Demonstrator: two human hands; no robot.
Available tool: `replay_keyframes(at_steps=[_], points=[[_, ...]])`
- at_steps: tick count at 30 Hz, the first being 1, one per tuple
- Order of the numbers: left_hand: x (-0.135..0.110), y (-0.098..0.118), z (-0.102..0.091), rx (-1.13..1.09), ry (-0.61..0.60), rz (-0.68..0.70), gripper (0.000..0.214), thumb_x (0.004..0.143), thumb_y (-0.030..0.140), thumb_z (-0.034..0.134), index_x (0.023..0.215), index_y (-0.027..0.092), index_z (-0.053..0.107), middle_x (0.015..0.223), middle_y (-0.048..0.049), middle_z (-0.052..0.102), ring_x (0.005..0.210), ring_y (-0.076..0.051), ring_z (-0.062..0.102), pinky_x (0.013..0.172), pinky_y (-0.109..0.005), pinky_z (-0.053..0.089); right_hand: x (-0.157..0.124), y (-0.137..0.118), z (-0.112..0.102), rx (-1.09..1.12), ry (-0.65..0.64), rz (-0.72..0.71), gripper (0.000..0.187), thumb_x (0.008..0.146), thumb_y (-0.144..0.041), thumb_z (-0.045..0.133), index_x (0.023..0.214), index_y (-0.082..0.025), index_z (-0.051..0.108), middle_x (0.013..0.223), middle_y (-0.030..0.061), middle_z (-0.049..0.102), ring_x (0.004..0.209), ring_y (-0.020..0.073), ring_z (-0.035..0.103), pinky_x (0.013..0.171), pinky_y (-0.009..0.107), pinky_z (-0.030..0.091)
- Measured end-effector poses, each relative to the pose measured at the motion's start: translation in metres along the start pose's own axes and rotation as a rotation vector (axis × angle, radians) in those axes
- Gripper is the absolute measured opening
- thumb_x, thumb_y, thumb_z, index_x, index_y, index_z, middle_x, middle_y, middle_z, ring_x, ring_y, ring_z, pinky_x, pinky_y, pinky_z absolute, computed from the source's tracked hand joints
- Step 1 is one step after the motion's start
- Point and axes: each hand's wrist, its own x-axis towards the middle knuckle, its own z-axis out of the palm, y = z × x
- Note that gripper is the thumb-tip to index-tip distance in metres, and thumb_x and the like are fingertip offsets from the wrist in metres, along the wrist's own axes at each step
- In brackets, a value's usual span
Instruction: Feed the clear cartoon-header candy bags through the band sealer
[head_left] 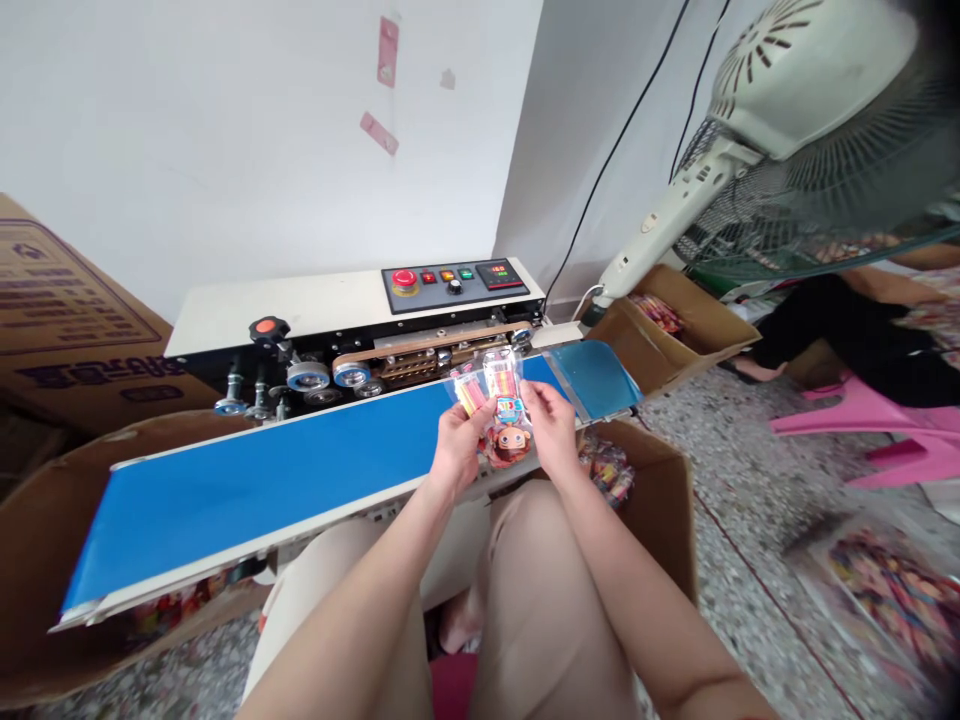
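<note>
Both my hands hold one clear plastic packet (501, 410) with a cartoon face and coloured sticks inside. My left hand (454, 448) pinches its left side, my right hand (550, 428) pinches its right side. The packet hovers over the near edge of the blue conveyor belt (247, 480) of a sealing machine (315, 310). The packet's top end points toward the machine's sealing slot and rollers (420, 362). My knees show below the belt.
A control panel (457, 280) with a red button and display tops the machine. Cardboard boxes stand at left (60, 310), under the belt's right end (660, 500), and behind it (675, 330). A standing fan (810, 130) leans at right. Another person sits by pink stools (885, 420).
</note>
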Motion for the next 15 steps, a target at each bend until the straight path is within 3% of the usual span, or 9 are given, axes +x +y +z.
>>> replay_keyframes(at_steps=[4, 9, 11, 15], points=[[0.000, -0.001, 0.001, -0.004, 0.003, 0.015, 0.041, 0.057, 0.042, 0.085, 0.084, 0.014, 0.072, 0.074, -0.0075, 0.073, 0.066, -0.019, 0.068, 0.066, -0.031, 0.053, 0.001, 0.002, -0.004, -0.191, 0.041, -0.106, 0.031, 0.081, -0.050, 0.058, 0.087, -0.020, 0.062, 0.078, 0.0030, 0.067, 0.073, 0.0176, 0.061, 0.071, 0.028, 0.047], [0.000, -0.001, 0.001, -0.024, 0.036, -0.008, 0.040, 0.057, 0.037, 0.085, 0.086, 0.014, 0.072, 0.085, -0.0090, 0.074, 0.073, -0.021, 0.069, 0.071, -0.033, 0.053, 0.005, 0.008, -0.009, -0.254, 0.220, -0.156, 0.033, 0.084, -0.052, 0.052, 0.091, -0.021, 0.058, 0.080, 0.0025, 0.063, 0.075, 0.0171, 0.057, 0.073, 0.029, 0.045], [-0.001, -0.001, 0.002, -0.032, 0.027, 0.004, 0.040, 0.057, 0.037, 0.085, 0.087, 0.014, 0.071, 0.086, -0.0088, 0.074, 0.073, -0.020, 0.069, 0.072, -0.033, 0.053, 0.004, 0.007, -0.008, -0.128, 0.153, -0.082, 0.034, 0.083, -0.055, 0.053, 0.091, -0.021, 0.057, 0.082, 0.0021, 0.064, 0.076, 0.0169, 0.059, 0.072, 0.028, 0.047], [-0.002, -0.001, 0.001, -0.025, 0.037, 0.035, 0.040, 0.058, 0.041, 0.084, 0.085, 0.015, 0.071, 0.078, -0.0062, 0.073, 0.064, -0.017, 0.066, 0.062, -0.028, 0.051, -0.006, -0.001, -0.002, 0.223, -0.148, 0.164, 0.034, 0.074, -0.051, 0.068, 0.091, -0.022, 0.060, 0.088, 0.0021, 0.069, 0.078, 0.0185, 0.065, 0.071, 0.030, 0.051]])
